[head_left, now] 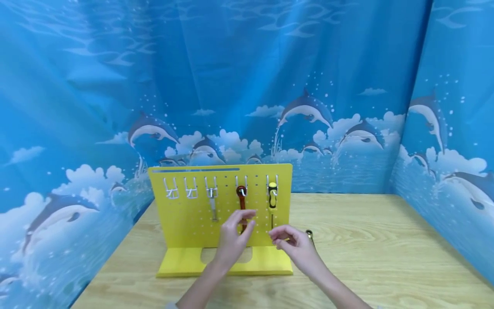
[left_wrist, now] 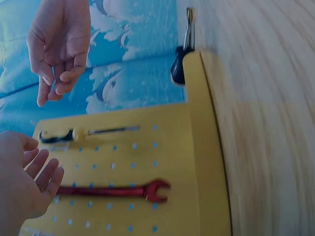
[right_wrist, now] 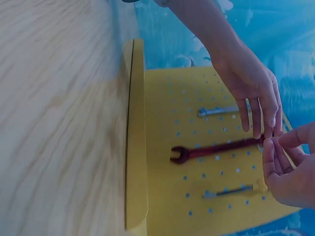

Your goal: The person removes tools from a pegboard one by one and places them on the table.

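My left hand (head_left: 233,238) is raised before a yellow pegboard (head_left: 185,231), its fingers loosely bent with nothing in them. It partly covers a red wrench (head_left: 242,201) that hangs from a hook, jaw end down in the left wrist view. Fingers slightly curled, my right hand (head_left: 299,249) hovers near the lower end of a yellow-and-black screwdriver (head_left: 272,197) hung at the board's right; this hand holds nothing. A small silver wrench (head_left: 212,206) hangs left of the red one.
Metal double hooks (head_left: 171,189) stick out at the board's upper left. On the wooden table (head_left: 366,240), beyond the board's right side, lies a tool with a dark handle and metal shaft (left_wrist: 181,64). Blue dolphin-print curtains (head_left: 231,86) enclose the table.
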A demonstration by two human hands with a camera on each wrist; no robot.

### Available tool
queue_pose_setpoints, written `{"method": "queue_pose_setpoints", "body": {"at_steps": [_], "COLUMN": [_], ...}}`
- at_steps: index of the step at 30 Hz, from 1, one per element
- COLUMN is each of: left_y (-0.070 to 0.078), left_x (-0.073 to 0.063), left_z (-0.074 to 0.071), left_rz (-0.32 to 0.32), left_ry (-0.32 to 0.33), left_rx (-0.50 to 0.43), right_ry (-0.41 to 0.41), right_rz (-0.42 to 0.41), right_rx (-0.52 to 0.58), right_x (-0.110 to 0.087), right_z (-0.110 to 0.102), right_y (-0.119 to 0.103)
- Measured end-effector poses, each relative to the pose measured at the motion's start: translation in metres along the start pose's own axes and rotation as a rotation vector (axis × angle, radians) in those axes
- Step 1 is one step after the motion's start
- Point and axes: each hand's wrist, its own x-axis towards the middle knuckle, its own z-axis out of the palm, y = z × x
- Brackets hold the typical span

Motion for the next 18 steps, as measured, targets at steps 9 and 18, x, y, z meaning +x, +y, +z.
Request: {"method": "queue_pose_setpoints", "body": {"at_steps": [9, 18], "left_y": [-0.014, -0.029], "left_x": [0.003, 0.001], "left_z": [-0.05, -0.063], "left_rz": [-0.131, -0.347], "left_ry": [0.248, 0.348], "left_rx": [0.056, 0.009], "right_ry": [-0.114, -0.158], "right_rz": [-0.048, -0.051], "right_rx": [-0.015, -0.003], "right_x": [0.032, 0.062], "right_z": [0.049, 0.088], "right_y": [-0.005, 0.0]}}
